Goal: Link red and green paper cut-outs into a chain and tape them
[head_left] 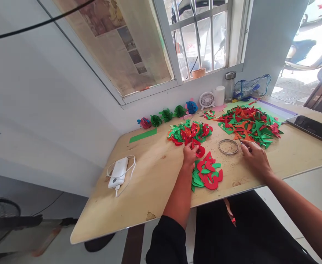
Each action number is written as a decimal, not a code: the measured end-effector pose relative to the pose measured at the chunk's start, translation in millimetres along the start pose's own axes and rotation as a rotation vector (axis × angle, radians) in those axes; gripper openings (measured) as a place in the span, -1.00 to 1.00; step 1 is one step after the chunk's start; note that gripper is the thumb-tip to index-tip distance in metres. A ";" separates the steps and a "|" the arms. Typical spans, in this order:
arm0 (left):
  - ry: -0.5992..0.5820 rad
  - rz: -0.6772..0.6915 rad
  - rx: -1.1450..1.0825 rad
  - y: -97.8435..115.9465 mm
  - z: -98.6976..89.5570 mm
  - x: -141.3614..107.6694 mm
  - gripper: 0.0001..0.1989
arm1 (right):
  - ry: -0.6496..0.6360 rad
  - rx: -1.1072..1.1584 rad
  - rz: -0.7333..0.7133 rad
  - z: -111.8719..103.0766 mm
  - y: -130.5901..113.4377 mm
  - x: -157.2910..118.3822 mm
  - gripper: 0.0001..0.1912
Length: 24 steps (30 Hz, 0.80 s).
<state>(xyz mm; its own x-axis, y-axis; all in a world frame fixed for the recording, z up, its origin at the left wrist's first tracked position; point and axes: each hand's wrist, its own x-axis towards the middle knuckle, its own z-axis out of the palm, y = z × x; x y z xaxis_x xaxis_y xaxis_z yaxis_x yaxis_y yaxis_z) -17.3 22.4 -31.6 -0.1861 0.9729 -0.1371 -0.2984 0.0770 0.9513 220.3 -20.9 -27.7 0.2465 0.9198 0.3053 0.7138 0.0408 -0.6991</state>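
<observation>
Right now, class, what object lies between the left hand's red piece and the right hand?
A ring, on the table, in the head view.

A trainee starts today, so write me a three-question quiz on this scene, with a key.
1. True or false: the left hand holds a red piece.
2. Which lies nearest the right hand: (a) power bank, (b) metal ring, (c) phone?
3. Fill in: in the picture, the small fan stands to the ___ of the bottle.

Key: 1 true; 2 b; 3 left.
</observation>
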 end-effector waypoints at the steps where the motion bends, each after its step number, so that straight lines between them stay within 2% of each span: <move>1: -0.001 0.001 0.003 -0.5 0.0 0.5 -0.82 | 0.006 0.019 0.010 -1.3 -0.3 0.5 -0.57; 6: -0.019 -0.008 0.024 -1.2 1.3 1.1 -0.67 | 0.004 0.062 0.050 -6.9 -3.4 0.2 -0.59; 12: -0.061 -0.014 0.057 0.5 1.4 -0.6 -0.83 | -0.068 0.084 0.059 -6.2 -6.8 -5.2 -0.65; 17: -0.079 -0.011 0.066 1.1 -0.2 -0.2 -0.84 | -0.126 0.036 0.038 -5.8 -4.2 -4.0 -0.64; 21: -0.095 -0.004 0.068 4.6 -0.5 -1.3 -0.84 | -0.119 -0.056 0.062 -5.0 -1.1 11.1 -0.62; 24: -0.113 -0.007 0.061 7.4 0.2 -3.3 -0.85 | -0.151 -0.224 0.081 -0.9 0.7 25.6 -0.61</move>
<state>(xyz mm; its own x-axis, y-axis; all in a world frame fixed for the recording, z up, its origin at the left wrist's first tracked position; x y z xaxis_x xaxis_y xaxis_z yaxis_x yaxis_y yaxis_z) -18.7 19.8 -24.1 -0.0764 0.9904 -0.1153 -0.2408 0.0939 0.9660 227.8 2.3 -19.8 0.2204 0.9649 0.1430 0.8268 -0.1070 -0.5523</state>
